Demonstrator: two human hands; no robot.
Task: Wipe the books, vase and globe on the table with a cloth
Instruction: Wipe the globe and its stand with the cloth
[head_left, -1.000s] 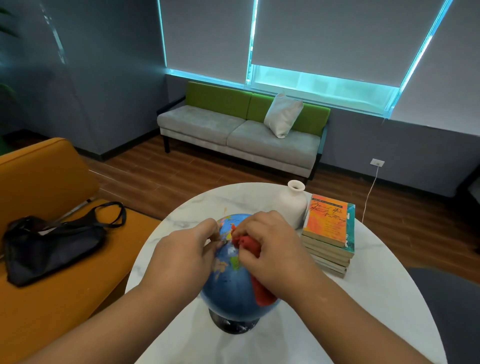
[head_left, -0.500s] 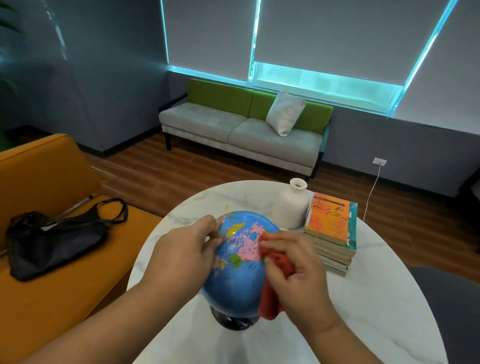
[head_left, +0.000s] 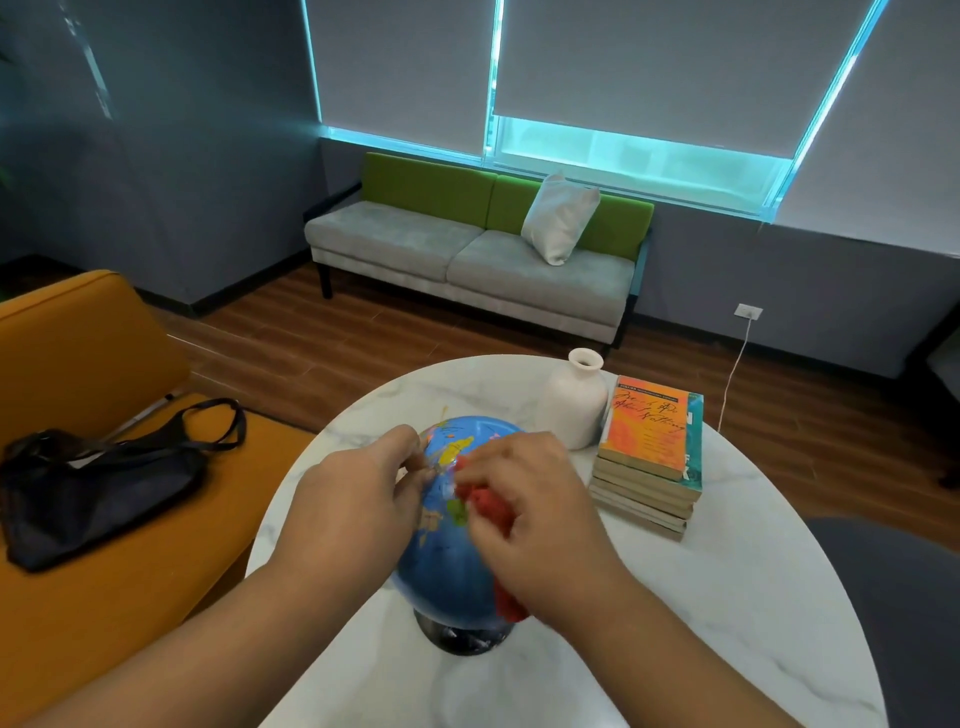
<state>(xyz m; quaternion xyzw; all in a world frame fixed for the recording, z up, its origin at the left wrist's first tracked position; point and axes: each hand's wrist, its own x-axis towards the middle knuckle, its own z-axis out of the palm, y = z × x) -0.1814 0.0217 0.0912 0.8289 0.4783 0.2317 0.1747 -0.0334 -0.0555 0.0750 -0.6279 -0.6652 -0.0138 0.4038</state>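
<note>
My right hand (head_left: 540, 519) grips the cloth (head_left: 489, 506) against the globe (head_left: 449, 564). My left hand (head_left: 358, 512) holds the globe's side. The globe stands near the table's (head_left: 737, 613) front edge, and the vase (head_left: 571, 410) and books (head_left: 649, 457) are by the back edge.

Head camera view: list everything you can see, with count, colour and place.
table: one, white marble, round, centre
globe: one, blue on black base, table's near side
cloth: one, red, against globe
books: one stack, orange cover on top, table's right
vase: one, white, left of books
sofa: one, grey with green back, under window
pillow: one, white, on sofa
bag: one, black, on orange seat, left
left hand: one, holds globe's left side
right hand: one, grips cloth on globe
</note>
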